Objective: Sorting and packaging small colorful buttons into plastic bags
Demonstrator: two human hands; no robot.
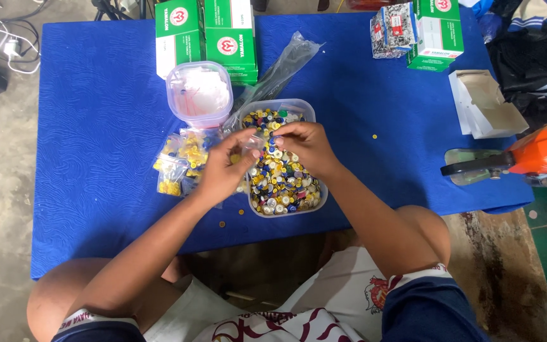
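Our left hand sits at the left edge of the clear tub of buttons, fingers pinched on a small clear plastic bag held up over the tub rim. Our right hand is over the tub's upper middle, fingers curled and pinching down at the same little bag from the right side; we can't tell if a button sits between the fingertips, too small. Both hands are closed on the bag, almost touching each other.

The tub is rectangular with rounded corners, full of mixed buttons, yellow, blue, white and green. It stands on the blue table cover, near the front edge, in front of us.

Just left of the left hand lie several small filled bags of yellow pieces, bunched together. Behind them stands a second clear container with a lid, pinkish-white contents. A long empty clear sleeve lies diagonally from the tub toward the back.

At the back left stand two green-and-white boxes, touching. At the back right there's another green-and-white box with a packet of small metal bits beside it. A few loose buttons dot the cover. Off the right edge are a stack of tan envelopes and an orange tool.
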